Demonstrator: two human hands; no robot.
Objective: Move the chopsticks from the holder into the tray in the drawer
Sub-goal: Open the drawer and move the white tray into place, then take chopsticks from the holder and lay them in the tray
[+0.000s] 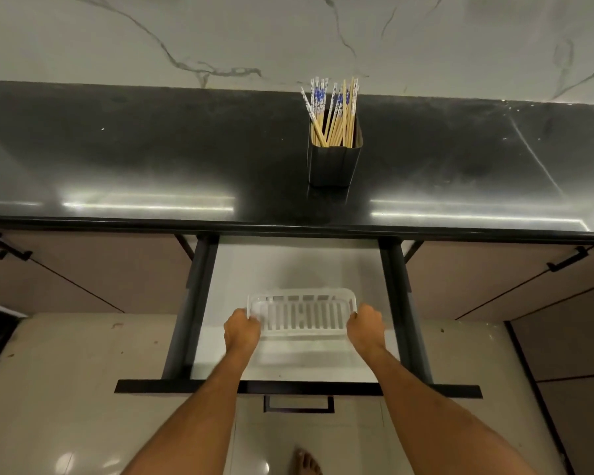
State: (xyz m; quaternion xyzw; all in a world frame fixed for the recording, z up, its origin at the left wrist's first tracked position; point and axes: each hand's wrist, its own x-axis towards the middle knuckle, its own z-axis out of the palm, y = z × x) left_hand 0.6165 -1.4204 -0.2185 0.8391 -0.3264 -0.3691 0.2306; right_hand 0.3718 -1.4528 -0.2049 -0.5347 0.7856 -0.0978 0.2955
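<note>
Both hands grip a white slotted plastic tray (301, 313) by its short ends inside the open drawer (288, 269); the left hand (241, 329) is closed around the tray's left end and the right hand (365, 325) is closed around its right end, with the forearms reaching in over the drawer's near front panel; whether the tray rests on the pale drawer floor or is held just above it cannot be told; the drawer is pulled well out from under the table (151, 159), its dark side rails running along left and right, and a dark handle (299, 404) shows on its front; on the glossy black table, far from the tray and slightly to the right of centre, stands a dark square holder (334, 162), upright, near the marble-patterned wall (288, 36); the chopsticks (333, 111) are in the holder, a loose bundle of pale wooden sticks with blue and white patterned tops fanning outward above its rim; a bare foot (306, 462) shows on the glossy tiled floor at the near edge.
</note>
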